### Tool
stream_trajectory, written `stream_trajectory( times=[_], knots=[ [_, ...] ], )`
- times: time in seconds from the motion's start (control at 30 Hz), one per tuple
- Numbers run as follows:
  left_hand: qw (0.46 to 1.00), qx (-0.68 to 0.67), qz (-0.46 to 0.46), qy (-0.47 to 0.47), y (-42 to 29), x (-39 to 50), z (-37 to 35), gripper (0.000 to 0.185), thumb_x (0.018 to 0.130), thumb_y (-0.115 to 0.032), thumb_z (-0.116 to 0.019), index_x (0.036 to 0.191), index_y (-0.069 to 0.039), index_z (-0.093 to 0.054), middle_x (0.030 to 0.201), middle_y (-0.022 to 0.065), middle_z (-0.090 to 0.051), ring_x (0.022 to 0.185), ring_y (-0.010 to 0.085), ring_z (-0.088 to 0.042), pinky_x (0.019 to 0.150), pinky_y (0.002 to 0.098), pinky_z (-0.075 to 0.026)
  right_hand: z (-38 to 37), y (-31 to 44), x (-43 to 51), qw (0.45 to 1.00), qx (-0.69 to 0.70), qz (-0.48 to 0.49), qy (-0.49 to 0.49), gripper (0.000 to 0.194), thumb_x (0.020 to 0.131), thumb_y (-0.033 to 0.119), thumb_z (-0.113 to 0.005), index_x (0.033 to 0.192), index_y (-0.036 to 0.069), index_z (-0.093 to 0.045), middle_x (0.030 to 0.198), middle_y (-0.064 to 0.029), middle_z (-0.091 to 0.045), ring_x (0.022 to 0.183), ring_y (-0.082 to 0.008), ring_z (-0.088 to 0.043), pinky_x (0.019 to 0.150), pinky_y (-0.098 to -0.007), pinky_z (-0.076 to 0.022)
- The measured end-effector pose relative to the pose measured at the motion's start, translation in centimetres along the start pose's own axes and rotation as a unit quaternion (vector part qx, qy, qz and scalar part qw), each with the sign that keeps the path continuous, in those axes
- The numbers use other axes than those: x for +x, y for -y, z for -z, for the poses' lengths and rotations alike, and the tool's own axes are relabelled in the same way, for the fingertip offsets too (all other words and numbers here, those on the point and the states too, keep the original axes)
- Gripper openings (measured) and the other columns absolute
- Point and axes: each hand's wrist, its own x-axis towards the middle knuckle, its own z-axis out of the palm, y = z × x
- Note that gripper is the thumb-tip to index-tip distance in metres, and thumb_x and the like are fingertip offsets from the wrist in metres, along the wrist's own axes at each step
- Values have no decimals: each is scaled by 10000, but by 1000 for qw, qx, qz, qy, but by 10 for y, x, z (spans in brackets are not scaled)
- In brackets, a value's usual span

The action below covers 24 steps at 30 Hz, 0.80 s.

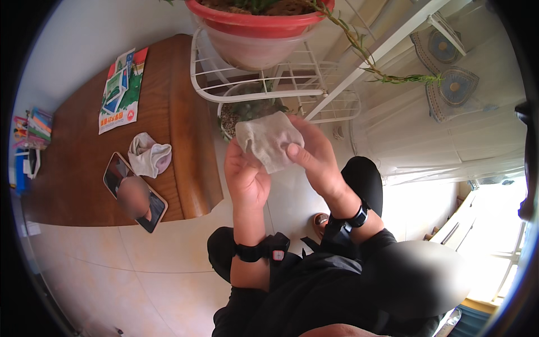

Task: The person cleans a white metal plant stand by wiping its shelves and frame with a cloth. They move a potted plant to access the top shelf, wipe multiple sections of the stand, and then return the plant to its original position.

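Observation:
Both of my hands hold a small, pale, flattened cloth (265, 141) that looks like a sock, raised over the floor beside the wooden table. My left hand (248, 185) grips its left and lower edge, with the fingers partly hidden behind the fabric. On the opposite side, my right hand (318, 158) pinches the cloth, thumb on the front face and fingers behind. A similar crumpled cloth (145, 156) with a pinkish patch lies on the table. It rests against the upper edge of a smartphone (159, 208) lying screen up.
The brown wooden table (80, 177) carries a printed leaflet (122, 92) and, at the far left, a holder with pens (33, 130). Ahead stands a white wire plant rack (252, 90) with a red-rimmed pot (257, 38). A trailing stem (370, 63) reaches right, towards a sheer curtain (404, 139).

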Motion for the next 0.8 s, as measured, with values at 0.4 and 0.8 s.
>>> stream_trajectory(
  times=[0.4,0.8],
  knots=[
    [969,158,71,-175,-2,5,5,202,886,-183,-551,1070,-99,-538,911,51,-597,782,135,-531,733,278,-420,141,39,63,954,-28,142,-263,360,774,123,-699,1065,-31,-553,976,-109,-627,890,-188,-623,790,-283,-503],
    [976,81,50,-194,-6,-8,-1,104,862,-87,-544,966,-82,-552,773,29,-581,706,134,-539,693,275,-442,110,71,270,547,-784,268,121,200,800,139,-593,959,26,-639,960,-216,-564,904,-333,-580,801,-416,-451]
  ],
)
